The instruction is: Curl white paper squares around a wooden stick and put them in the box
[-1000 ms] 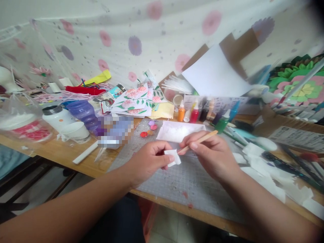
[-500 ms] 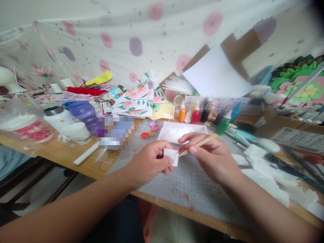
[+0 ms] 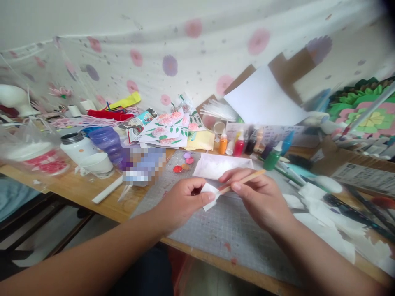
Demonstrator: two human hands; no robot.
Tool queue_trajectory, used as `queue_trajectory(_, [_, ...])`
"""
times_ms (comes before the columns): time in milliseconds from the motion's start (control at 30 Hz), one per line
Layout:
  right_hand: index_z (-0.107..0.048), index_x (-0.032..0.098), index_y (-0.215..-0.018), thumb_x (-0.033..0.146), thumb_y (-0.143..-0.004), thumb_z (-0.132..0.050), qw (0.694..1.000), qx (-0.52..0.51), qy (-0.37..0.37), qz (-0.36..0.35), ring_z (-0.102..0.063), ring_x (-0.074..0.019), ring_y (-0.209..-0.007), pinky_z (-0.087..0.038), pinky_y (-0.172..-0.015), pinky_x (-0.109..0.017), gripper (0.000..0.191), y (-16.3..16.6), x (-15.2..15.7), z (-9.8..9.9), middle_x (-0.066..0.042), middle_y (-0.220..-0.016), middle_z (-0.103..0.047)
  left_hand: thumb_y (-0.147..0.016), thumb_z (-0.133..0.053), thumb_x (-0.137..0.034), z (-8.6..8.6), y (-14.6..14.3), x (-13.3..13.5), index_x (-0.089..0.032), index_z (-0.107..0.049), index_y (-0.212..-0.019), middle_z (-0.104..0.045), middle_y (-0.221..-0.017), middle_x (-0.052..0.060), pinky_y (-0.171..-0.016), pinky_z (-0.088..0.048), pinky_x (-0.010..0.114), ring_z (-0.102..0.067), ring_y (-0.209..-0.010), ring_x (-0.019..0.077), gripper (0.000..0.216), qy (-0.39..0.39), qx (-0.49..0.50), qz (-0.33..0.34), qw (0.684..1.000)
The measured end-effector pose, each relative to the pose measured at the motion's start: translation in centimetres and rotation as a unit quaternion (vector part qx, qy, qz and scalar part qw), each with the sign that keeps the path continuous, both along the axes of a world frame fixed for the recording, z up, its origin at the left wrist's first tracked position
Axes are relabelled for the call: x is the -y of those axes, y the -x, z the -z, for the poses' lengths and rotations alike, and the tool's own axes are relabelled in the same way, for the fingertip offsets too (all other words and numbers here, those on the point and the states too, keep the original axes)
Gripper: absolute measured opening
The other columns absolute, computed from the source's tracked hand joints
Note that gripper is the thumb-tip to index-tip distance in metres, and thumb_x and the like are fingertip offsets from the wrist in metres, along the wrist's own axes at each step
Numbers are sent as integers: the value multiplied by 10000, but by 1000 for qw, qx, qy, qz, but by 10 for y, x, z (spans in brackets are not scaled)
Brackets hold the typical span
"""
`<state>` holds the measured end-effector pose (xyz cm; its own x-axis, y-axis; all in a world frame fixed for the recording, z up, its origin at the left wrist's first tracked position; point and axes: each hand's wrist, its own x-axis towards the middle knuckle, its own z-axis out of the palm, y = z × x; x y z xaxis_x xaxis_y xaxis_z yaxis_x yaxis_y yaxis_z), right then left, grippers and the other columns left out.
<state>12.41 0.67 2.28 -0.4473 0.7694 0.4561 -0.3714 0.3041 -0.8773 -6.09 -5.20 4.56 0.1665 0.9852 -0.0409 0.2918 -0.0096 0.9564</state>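
Observation:
My left hand (image 3: 182, 201) pinches a small white piece of paper (image 3: 210, 194) between thumb and fingers, just above a grey gridded cutting mat (image 3: 228, 230). My right hand (image 3: 257, 197) grips a thin wooden stick (image 3: 243, 180) like a pen, its tip touching the paper piece. A white sheet (image 3: 220, 165) lies on the mat right behind both hands, with small red and pink paint blobs (image 3: 182, 164) to its left.
A row of small paint bottles (image 3: 247, 142) stands behind the white sheet. Flower-painted cards (image 3: 166, 129), a purple bottle (image 3: 108, 142), a white jar (image 3: 75, 146) and a paper cup (image 3: 97, 164) crowd the left. White paper scraps (image 3: 327, 213) and pens lie at right. The wooden table edge (image 3: 216, 263) runs below.
Both hands stay together over the mat; the paper piece has turned slightly in my left fingers while the stick tip stays against it. The view has shifted a little.

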Motion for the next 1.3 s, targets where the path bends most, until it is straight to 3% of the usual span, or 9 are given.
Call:
queue_trajectory(167, [-716,230,-821,194,-850,-637,999,-37,10,-17,-679,-176,-789,-536,-758,-351,92,-1,2,2,-28,-883,-691,-804,-636,-305,1,-1,1,-151,-569,-778,-611,-712,-5,-633,-469,272,-576,-643,127,170,37,108,-9,993])
queue_trajectory(367, [-708,245,-834,180,-848,-639,999,-50,-15,-1,-662,-197,-862,-538,-789,-385,96,-1,2,1,-24,-852,-688,-788,-636,-211,1,-1,0,-135,-643,-757,-592,-679,-8,-591,-418,235,-518,-603,96,82,47,142,-1,989])
queue_trajectory(700, [-729,258,-861,164,-856,-621,992,7,-122,25,-660,-206,-873,-536,-802,-377,142,-4,8,-8,-32,-844,-705,-823,-619,-231,0,-3,2,-153,-615,-745,-594,-698,-7,-616,-407,243,-525,-638,105,109,78,219,33,972])
queue_trajectory(1300, [-728,243,-839,145,-838,-631,989,45,-136,41,-669,-182,-846,-542,-774,-329,138,-3,9,-13,-37,-851,-716,-805,-646,-229,2,-3,1,-150,-605,-758,-608,-677,-18,-585,-408,225,-533,-603,86,101,67,189,17,979])
